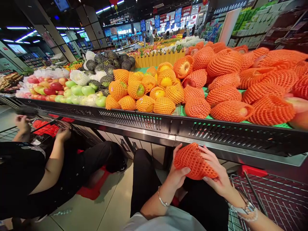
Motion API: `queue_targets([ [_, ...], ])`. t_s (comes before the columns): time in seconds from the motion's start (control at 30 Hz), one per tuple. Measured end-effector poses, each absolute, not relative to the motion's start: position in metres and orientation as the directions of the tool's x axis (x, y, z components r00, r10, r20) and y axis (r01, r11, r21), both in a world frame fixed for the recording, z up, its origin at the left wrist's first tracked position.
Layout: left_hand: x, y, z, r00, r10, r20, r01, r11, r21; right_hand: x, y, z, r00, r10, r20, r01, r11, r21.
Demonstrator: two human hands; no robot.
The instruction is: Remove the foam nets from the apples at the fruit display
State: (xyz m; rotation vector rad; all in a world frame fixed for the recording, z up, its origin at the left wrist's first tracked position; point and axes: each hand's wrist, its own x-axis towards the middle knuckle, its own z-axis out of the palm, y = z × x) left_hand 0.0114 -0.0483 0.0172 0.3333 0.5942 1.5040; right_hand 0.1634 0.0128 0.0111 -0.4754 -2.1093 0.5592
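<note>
One netted fruit (192, 160) is held between the left hand (178, 173) and the right hand (218, 175), its skin hidden by red-orange mesh (196, 165). Beside the right hand, a wire cart (253, 171) is cut off by the frame.

And look, between four and five o'clock the foam net (194, 162) masks its contents, at four the wire cart (276, 192) runs out of frame, at eight a person (64, 170) gets cropped, and at twelve a sign (157, 21) proves too small to read!

Brightly lit | overhead tubes (110, 7) glowing | edges stretched | distance soft
</note>
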Motion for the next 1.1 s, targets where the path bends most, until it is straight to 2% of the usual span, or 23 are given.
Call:
queue_targets([
  [0.13, 0.016, -0.049, 0.018, -0.054, 0.993, -0.105, -0.803, 0.020, 0.595, 0.163, 0.007, 0.008, -0.375, 0.682, 0.627, 0.104, 0.704, -0.703],
  [0.23, 0.017, -0.049, 0.016, -0.060, 0.996, -0.063, -0.761, -0.005, 0.648, 0.161, 0.005, 0.004, -0.283, 0.752, 0.596, -0.005, 0.620, -0.785],
  [0.33, 0.017, -0.050, 0.013, -0.026, 0.999, -0.043, -0.738, 0.010, 0.674, 0.162, 0.005, 0.003, -0.334, 0.719, 0.610, -0.040, 0.635, -0.771],
  [0.57, 0.018, -0.051, 0.018, 0.066, 0.998, -0.013, -0.753, 0.059, 0.656, 0.165, 0.003, 0.010, -0.421, 0.669, 0.613, 0.065, 0.696, -0.715],
  [0.7, 0.021, -0.053, 0.019, 0.044, 0.999, -0.024, -0.769, 0.049, 0.637, 0.163, -0.001, 0.012, -0.377, 0.692, 0.616, 0.074, 0.685, -0.725],
  [0.87, 0.025, -0.054, 0.018, -0.035, 0.992, -0.124, -0.794, 0.048, 0.606, 0.162, -0.003, 0.010, -0.367, 0.666, 0.649, 0.049, 0.711, -0.701],
  [1.1, 0.026, -0.053, 0.017, -0.084, 0.986, -0.144, -0.804, 0.019, 0.595, 0.160, -0.004, 0.009, -0.331, 0.649, 0.685, 0.026, 0.732, -0.681],
])
